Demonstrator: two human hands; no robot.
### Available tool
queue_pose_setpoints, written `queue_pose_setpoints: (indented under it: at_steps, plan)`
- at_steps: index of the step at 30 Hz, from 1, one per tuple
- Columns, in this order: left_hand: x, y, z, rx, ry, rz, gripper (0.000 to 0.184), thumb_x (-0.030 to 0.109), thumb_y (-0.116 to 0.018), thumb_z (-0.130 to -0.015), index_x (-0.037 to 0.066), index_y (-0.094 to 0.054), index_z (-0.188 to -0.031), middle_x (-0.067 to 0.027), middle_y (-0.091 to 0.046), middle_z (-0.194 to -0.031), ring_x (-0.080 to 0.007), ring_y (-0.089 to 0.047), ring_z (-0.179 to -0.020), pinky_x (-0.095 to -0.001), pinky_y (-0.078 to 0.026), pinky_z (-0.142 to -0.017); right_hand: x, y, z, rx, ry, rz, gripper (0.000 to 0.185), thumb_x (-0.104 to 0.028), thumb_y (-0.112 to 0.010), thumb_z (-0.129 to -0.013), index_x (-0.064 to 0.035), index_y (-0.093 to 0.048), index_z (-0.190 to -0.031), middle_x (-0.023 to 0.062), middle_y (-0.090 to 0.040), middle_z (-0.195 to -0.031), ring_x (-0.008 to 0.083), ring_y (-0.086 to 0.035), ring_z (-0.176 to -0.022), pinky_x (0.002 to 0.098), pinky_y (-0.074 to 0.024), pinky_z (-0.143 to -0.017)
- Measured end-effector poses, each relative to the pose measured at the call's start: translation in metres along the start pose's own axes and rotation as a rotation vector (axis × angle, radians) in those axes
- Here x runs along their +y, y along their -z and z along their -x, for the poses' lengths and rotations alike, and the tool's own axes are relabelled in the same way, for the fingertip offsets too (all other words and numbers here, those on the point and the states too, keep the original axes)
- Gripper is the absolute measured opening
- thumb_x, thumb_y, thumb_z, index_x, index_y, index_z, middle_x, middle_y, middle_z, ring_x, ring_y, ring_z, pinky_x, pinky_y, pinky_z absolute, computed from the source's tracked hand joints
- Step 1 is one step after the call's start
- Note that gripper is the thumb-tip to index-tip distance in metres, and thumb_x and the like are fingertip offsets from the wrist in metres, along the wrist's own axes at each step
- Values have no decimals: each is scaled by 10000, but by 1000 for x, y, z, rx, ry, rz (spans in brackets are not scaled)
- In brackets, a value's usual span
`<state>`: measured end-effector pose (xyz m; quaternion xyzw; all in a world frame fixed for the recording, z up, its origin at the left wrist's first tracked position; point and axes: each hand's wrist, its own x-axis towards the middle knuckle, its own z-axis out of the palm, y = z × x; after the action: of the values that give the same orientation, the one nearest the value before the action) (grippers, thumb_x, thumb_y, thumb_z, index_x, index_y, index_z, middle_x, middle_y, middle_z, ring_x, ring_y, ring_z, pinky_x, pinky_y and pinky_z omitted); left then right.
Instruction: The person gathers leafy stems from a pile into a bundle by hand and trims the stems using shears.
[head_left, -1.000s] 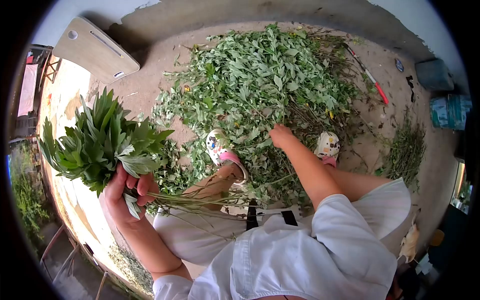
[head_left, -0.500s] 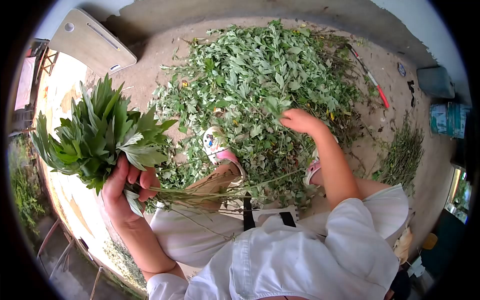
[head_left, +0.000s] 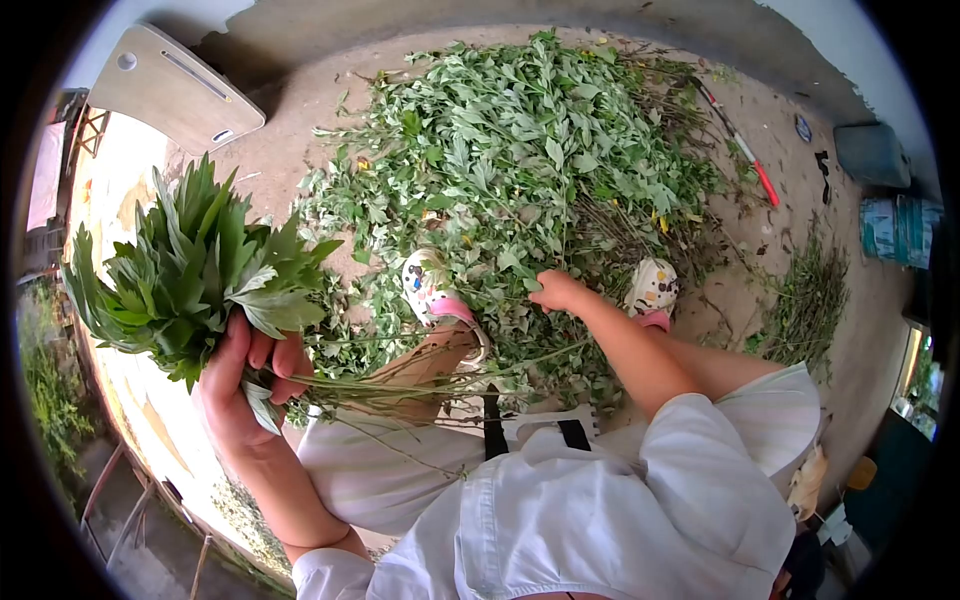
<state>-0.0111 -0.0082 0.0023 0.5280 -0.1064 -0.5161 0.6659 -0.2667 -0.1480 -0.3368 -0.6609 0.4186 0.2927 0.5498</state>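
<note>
On the left, my left hand (head_left: 255, 375) is wrapped round a bunch of leafy green stems (head_left: 185, 280). The broad leaves fan out above my fingers, and the long thin bare stems (head_left: 400, 388) stick out to the right across my lap. My right hand (head_left: 557, 292) is closed in a pinch over the near part of a big heap of cut leafy plants (head_left: 520, 130), between my feet. A green leaf shows at its fingertips; the rest of that sprig blends into the heap.
My decorated clogs (head_left: 425, 280) stand among the leaves. A red-and-white handled tool (head_left: 740, 145) lies right of the heap, near a pile of thin stems (head_left: 808, 300). A wooden board (head_left: 175, 90) leans at the back left. Containers (head_left: 900, 232) stand along the right wall.
My right hand has come down and left, from the middle of the heap to nearer my body. My left hand holds the bunch almost in the same place.
</note>
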Motion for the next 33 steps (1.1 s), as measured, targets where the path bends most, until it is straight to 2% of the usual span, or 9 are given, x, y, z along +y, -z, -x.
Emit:
queue_pose_setpoints:
  at_steps: [4, 8, 12, 14, 18, 24, 27, 32, 33]
  plan:
    - [2, -2, 0, -6, 19, -65, 255, 270, -480, -848, 73, -400, -706, -46, -387, -580, -121, -325, -421, -214, -251, -350, -17, -13, 0, -6, -51, 50, 322, -304, -512, -827, 3, -595, -876, 68, -634, -671, 193, -593, -643, 332, -449, -656]
    - [1, 1, -3, -36, 41, 3, 290, 285, -435, -876, 91, -374, -670, -86, -420, -582, -103, -272, -381, -202, -232, -354, -22, 41, 26, 329, 293, -149, 258, -260, -570, -778, -39, -583, -911, 81, -624, -742, 195, -593, -703, 321, -439, -652]
    - [0, -4, 0, -93, 22, -18, 280, 282, -426, -879, 91, -378, -680, -88, -423, -590, -104, -274, -384, -201, -238, -354, -18, 92, 78, 507, 369, 134, 305, -191, -585, -741, -41, -480, -984, 119, -589, -807, 278, -577, -760, 365, -438, -654]
    - [-1, -9, 3, -122, 16, -18, 275, 277, -423, -880, 89, -378, -683, -89, -423, -592, -105, -276, -385, -201, -243, -354, 4, 94, 76, 436, 276, 286, 250, -160, -581, -720, -50, -519, -936, 136, -587, -795, 306, -569, -766, 392, -434, -656]
    - [-6, -17, 3, -190, -2, -35, 250, 254, -420, -878, 82, -387, -700, -77, -417, -589, -107, -290, -392, -203, -260, -351, 45, 67, 73, -97, 299, 577, 194, -147, -594, -690, -41, -570, -851, 145, -583, -767, 309, -563, -760, 407, -432, -650]
    - [-14, -32, -9, -102, 53, -36, 228, 229, -445, -867, 71, -393, -711, -36, -385, -605, -118, -341, -467, -209, -258, -357, 112, -10, 47, 44, 349, 679, 148, -63, -573, -684, -52, -611, -827, 130, -600, -808, 301, -580, -811, 399, -476, -671]
    - [-17, -38, -13, -127, 127, -85, 220, 224, -482, -846, 57, -404, -727, -38, -391, -609, -124, -362, -490, -210, -262, -366, 115, -20, 26, -53, 109, 882, 119, -51, -577, -696, -11, -637, -791, 131, -621, -839, 280, -605, -792, 371, -498, -633]
    - [-15, -38, -11, -65, 114, -76, 226, 226, -504, -832, 53, -404, -726, -40, -390, -602, -130, -377, -499, -214, -261, -360, 89, 19, 32, -311, 180, 925, 152, -118, -585, -732, -26, -622, -846, 107, -612, -810, 252, -590, -734, 363, -474, -618]
    - [-12, -37, -11, -100, 116, -70, 224, 221, -511, -827, 53, -403, -726, -36, -386, -599, -135, -386, -507, -216, -263, -358, 73, 34, 45, -355, 271, 652, 196, -156, -584, -738, -30, -605, -886, 113, -606, -811, 237, -580, -717, 347, -460, -610]
